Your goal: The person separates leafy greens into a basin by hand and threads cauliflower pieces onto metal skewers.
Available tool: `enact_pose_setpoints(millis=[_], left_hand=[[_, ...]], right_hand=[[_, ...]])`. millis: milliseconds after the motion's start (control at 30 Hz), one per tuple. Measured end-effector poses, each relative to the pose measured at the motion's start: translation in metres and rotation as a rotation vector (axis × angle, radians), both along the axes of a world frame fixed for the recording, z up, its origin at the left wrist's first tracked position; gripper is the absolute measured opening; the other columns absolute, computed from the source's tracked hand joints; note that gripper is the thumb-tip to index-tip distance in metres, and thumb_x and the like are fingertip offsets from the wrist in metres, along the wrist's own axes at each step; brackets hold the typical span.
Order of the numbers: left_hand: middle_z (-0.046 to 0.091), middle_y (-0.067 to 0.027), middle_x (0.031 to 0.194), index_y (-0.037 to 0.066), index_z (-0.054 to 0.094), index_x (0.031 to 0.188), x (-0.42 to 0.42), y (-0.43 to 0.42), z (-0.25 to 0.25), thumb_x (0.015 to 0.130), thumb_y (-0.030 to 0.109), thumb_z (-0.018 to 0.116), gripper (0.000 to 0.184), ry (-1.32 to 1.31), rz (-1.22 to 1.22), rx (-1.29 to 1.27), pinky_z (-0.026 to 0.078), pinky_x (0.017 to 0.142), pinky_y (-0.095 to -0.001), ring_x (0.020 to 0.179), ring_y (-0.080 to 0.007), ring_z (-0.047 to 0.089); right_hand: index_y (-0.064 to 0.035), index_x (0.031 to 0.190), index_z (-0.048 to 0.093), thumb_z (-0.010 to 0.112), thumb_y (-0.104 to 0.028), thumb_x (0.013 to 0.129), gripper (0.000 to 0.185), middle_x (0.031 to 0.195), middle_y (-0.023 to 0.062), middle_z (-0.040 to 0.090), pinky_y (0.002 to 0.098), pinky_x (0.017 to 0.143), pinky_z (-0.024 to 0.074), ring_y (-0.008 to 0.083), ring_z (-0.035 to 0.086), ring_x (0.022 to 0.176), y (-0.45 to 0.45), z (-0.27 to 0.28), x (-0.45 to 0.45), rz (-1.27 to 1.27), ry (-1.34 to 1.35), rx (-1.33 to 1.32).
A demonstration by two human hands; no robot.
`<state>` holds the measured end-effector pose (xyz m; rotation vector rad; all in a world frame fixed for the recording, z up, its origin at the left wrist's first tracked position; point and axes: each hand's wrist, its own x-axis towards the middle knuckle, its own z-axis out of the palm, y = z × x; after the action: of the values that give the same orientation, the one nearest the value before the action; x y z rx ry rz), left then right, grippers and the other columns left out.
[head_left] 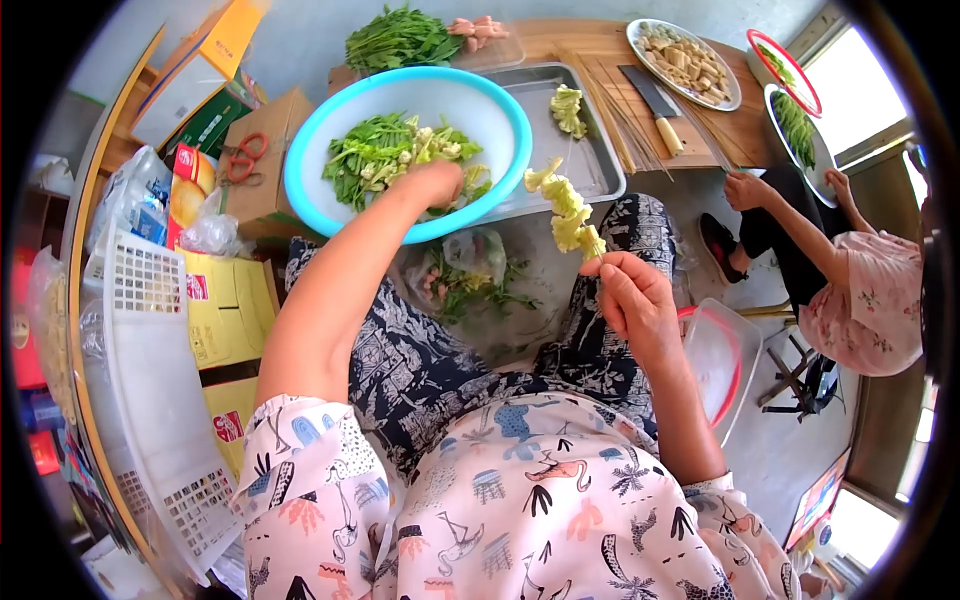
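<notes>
My right hand (635,300) pinches the lower end of a skewer threaded with pale yellow-green leaves (568,212), which tilts up over my thigh. A white basin with a turquoise rim (303,190) is on my left, holding leafy greens (375,150). Inside it, my left hand (437,186) reaches down among the leaves with curled fingers; the fingertips are hidden. Beside the basin, another skewer of pale leaves (568,110) lies in a metal tray (606,165). Thin bamboo skewers (618,118) lie on the wooden table right of the tray.
A cleaver (652,95) and a plate of cut pieces (685,62) lie on the table. More greens (402,38) are at the back. A bag with trimmings (470,270) sits between my knees. Cartons (225,310) and a white crate (150,370) stand left. Another person (850,270) sits right.
</notes>
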<state>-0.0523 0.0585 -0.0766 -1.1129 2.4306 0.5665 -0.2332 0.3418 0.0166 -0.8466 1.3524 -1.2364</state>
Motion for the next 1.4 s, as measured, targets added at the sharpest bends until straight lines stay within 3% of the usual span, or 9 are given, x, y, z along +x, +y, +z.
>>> enact_pose_setpoints(millis=[67,200,300,433,500,633,1033,1300,1400], left_hand=[[0.066,-0.0185,0.099,0.009,0.071,0.091,0.003,-0.008,-0.018,0.071,0.011,0.067,0.02,-0.1,-0.095,-0.07,0.051,0.08,-0.042,0.096,-0.0335,0.063],[0.067,-0.0158,0.094,0.008,0.07,0.088,0.012,-0.012,-0.008,0.07,0.014,0.068,0.019,-0.073,-0.194,-0.137,0.051,0.078,-0.0409,0.09,-0.0321,0.064],[0.065,-0.0065,0.075,0.007,0.061,0.077,0.022,-0.019,0.007,0.068,0.01,0.066,0.01,0.349,0.006,0.005,0.05,0.061,-0.0334,0.069,-0.0206,0.063],[0.066,-0.0031,0.083,0.008,0.061,0.09,0.033,-0.013,0.043,0.078,0.01,0.063,0.012,0.654,0.439,0.276,0.051,0.062,-0.0296,0.075,-0.0154,0.063],[0.064,-0.0022,0.093,0.008,0.057,0.102,0.038,0.002,0.056,0.087,0.008,0.059,0.015,1.101,0.68,0.564,0.053,0.066,-0.0287,0.081,-0.0136,0.062],[0.062,-0.0031,0.096,0.005,0.057,0.103,0.052,0.013,0.05,0.087,0.007,0.061,0.017,1.577,0.663,0.929,0.054,0.076,-0.0319,0.089,-0.0142,0.059],[0.066,-0.0001,0.092,0.006,0.06,0.095,0.078,0.026,0.046,0.084,0.011,0.069,0.015,1.565,0.701,0.464,0.05,0.061,-0.0218,0.075,-0.0065,0.06],[0.066,-0.0006,0.095,0.006,0.064,0.105,0.094,0.035,0.053,0.089,0.015,0.063,0.018,1.641,0.732,0.544,0.049,0.071,-0.0236,0.084,-0.0092,0.059],[0.066,-0.001,0.094,0.005,0.064,0.105,0.095,0.032,0.052,0.09,0.015,0.063,0.018,1.651,0.761,0.309,0.048,0.07,-0.0225,0.083,-0.0081,0.059]], right_hand=[[-0.0003,0.098,0.061,0.046,-0.016,0.097,0.022,0.05,-0.0062,0.04,0.0178,0.042,0.0244,0.001,0.032,0.043,0.003,-0.003,-0.005,-0.004,0.015,0.002],[-0.0009,0.098,0.061,0.046,-0.018,0.098,0.023,0.047,-0.0057,0.038,0.0174,0.038,0.022,0.0013,0.028,0.038,0.005,-0.008,-0.007,-0.029,0.019,-0.019],[-0.0011,0.098,0.061,0.045,-0.018,0.098,0.023,0.047,-0.0058,0.038,0.0176,0.038,0.0221,0.0013,0.029,0.038,0.005,-0.006,-0.006,-0.031,0.032,-0.023],[-0.001,0.097,0.061,0.045,-0.018,0.098,0.023,0.047,-0.0059,0.039,0.0176,0.038,0.0221,0.0013,0.029,0.038,0.001,-0.001,0.001,-0.033,0.046,0.007],[-0.0009,0.097,0.062,0.045,-0.018,0.098,0.023,0.047,-0.006,0.039,0.0176,0.038,0.0221,0.0012,0.029,0.039,-0.003,-0.001,0.006,-0.017,0.053,0.003],[-0.0003,0.097,0.062,0.046,-0.018,0.098,0.023,0.047,-0.0063,0.039,0.0179,0.038,0.0225,0.0012,0.03,0.039,-0.014,0.005,0.018,0.035,0.06,0.0],[0.0,0.1,0.061,0.047,-0.019,0.098,0.024,0.049,-0.0067,0.039,0.0176,0.04,0.022,0.0007,0.029,0.041,-0.044,0.017,0.053,0.117,0.145,-0.021],[-0.0004,0.1,0.061,0.047,-0.02,0.098,0.024,0.049,-0.0074,0.039,0.017,0.04,0.022,0.0,0.03,0.041,-0.057,0.024,0.072,0.185,0.178,-0.012],[-0.0004,0.1,0.061,0.046,-0.019,0.098,0.024,0.049,-0.0074,0.039,0.0168,0.04,0.0222,-0.0002,0.03,0.041,-0.059,0.028,0.077,0.185,0.175,-0.027]])
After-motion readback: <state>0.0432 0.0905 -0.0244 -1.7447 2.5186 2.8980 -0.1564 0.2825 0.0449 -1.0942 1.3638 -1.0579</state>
